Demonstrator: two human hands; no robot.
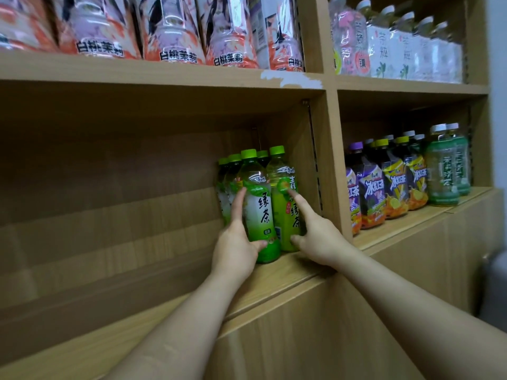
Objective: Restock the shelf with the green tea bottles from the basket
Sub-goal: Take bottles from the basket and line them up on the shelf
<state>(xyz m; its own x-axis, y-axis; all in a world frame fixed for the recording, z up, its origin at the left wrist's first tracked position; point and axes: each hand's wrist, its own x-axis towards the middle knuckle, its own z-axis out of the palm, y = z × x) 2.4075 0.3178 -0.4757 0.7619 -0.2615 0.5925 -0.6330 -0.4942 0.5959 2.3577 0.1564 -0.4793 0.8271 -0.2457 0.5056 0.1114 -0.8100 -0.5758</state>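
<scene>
**Step in hand.** Placement and alignment of green tea bottles on the shelf [288,267]. Both hands are on the front row of the group, so the step is judged to be seating and squaring the bottles, not fetching.

**State of the hands.**
- The left hand [236,242] grips the front-left bottle [259,207]. The thumb lies across the lower front of the label and the fingers run up the bottle's far-left side.
- The right hand [315,237] does not wrap anything visible. Its index finger lies straight against the label of the front-right bottle [279,215] and its thumb tip touches the lower body. The remaining fingers are hidden.

**Position of the task's things.**
- The two front bottles stand upright, touching each other, directly between the hands and at their fingertips.
- The rear bottles [233,165] stand upright just beyond the left hand's fingertips.
- The side panel [326,160] rises just outboard of the right hand, and the front-right bottle stands near it.
- Open shelf board extends outboard of the left hand.
- The iced tea bottles [395,182] stand beyond the panel, well apart from the right hand.
- The basket is not in view.

**Next move, as judged.** Release both bottles without tipping them, withdraw the hands, then return to the basket for further stock. New bottles would go on the open board outboard of the left hand. A narrow base and a tall body call for a level, upright release.
</scene>
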